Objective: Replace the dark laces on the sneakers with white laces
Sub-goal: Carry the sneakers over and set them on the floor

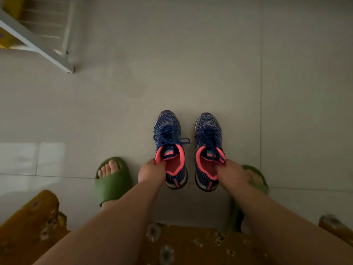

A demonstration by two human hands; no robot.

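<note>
Two blue knit sneakers with pink collars stand side by side on the tiled floor, toes pointing away from me. The left sneaker [169, 142] and the right sneaker [208, 146] both carry dark blue laces [172, 137]. My left hand [151, 172] pinches the pink collar of the left sneaker at its left edge. My right hand [230, 174] grips the right side of the right sneaker's collar. No white laces show anywhere.
My feet wear green slides, one at the left [112, 180] and one at the right [256, 178] partly behind my right arm. A yellow flowered cloth [191, 245] covers my lap. A white frame [38, 43] stands at the far left on grey tiles.
</note>
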